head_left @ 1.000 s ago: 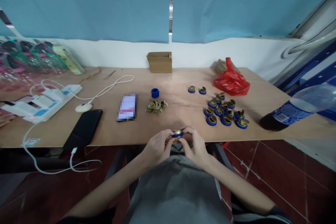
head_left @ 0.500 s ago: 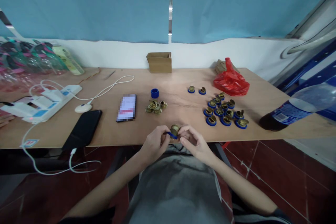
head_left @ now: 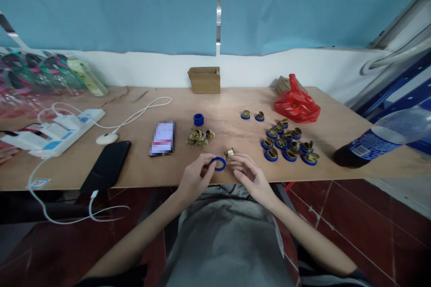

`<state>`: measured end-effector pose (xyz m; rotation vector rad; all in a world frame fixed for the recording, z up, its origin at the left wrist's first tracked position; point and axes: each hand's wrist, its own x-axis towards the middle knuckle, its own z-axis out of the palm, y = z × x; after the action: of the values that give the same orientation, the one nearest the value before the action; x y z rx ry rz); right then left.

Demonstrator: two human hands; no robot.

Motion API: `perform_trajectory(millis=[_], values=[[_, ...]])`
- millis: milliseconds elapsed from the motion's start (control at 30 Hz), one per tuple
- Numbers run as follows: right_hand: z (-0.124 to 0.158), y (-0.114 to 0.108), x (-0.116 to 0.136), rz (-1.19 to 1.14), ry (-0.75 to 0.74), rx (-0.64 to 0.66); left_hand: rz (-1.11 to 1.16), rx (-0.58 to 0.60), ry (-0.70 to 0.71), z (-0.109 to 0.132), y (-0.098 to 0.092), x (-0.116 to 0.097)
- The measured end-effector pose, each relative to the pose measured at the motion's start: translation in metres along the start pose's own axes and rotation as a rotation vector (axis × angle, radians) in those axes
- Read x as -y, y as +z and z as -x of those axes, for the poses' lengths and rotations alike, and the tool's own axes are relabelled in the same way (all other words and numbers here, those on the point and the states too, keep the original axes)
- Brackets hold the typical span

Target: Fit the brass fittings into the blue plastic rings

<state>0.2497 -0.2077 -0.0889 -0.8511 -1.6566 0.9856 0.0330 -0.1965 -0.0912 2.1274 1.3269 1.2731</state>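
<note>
My left hand pinches a blue ring between thumb and fingers, just above the table's front edge. To its right, my right hand has its curled fingertips on a small brass fitting with a flange. The ring and that fitting are apart. Beyond my left hand lies a small heap of brass fittings, with a stack of blue rings behind it. Several brass fittings with blue rings around their bases stand grouped on the right, their lids tilted up. Two more sit farther back.
A phone with a lit screen, a dark phone and a white power strip with cables lie left. A cardboard box stands at the back. A red plastic bag and a cola bottle are right; clear bottles stand far left.
The blue ring and the brass fitting, together between my hands before, are now apart. My left hand has the ring; the fitting is at my right fingertips, slightly farther forward.
</note>
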Motion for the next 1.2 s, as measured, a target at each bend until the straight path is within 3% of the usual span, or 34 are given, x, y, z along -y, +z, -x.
perform_trajectory(millis=[200, 367, 700, 900, 1200], values=[[0.003, 0.001, -0.002, 0.469, -0.086, -0.028, -0.210, 0.069, 0.058, -0.007, -0.008, 0.012], [0.005, 0.006, -0.003, 0.649, -0.153, 0.001, -0.312, 0.096, 0.115, -0.005, -0.007, 0.017], [0.005, 0.011, -0.005, 0.746, -0.190, 0.049, -0.323, 0.115, 0.089, -0.006, -0.009, 0.018], [0.005, 0.011, -0.007, 0.759, -0.201, 0.045, -0.182, 0.031, 0.059, -0.008, -0.013, 0.012], [0.005, 0.011, -0.004, 0.788, -0.195, 0.049, -0.153, -0.085, 0.164, -0.008, -0.011, 0.010]])
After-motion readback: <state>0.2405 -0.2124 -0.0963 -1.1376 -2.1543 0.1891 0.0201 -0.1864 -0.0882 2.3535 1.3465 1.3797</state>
